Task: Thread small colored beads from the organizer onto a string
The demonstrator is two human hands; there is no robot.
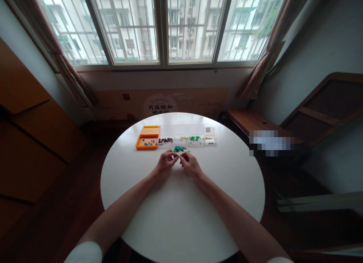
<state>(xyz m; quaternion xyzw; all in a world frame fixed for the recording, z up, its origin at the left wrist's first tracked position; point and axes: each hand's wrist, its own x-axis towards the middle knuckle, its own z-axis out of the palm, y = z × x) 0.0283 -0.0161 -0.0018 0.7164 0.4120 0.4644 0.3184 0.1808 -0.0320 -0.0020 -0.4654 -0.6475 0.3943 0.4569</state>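
Observation:
My left hand and my right hand meet fingertip to fingertip over the white round table. The fingers of both are pinched together. Whatever sits between them is too small and too covered to name. Just beyond the fingertips lies a loose pile of small green and blue pieces, possibly toy bricks. Behind it stands a row of open boxes: an orange case with blue pieces, then clear boxes with dark brown pieces, cream pieces and green pieces.
At the right end of the row is a small clear box with a few tiny pieces. A wooden bench stands right of the table, a blurred pale patch over it. Wooden cabinets rise at left; a barred window lies ahead.

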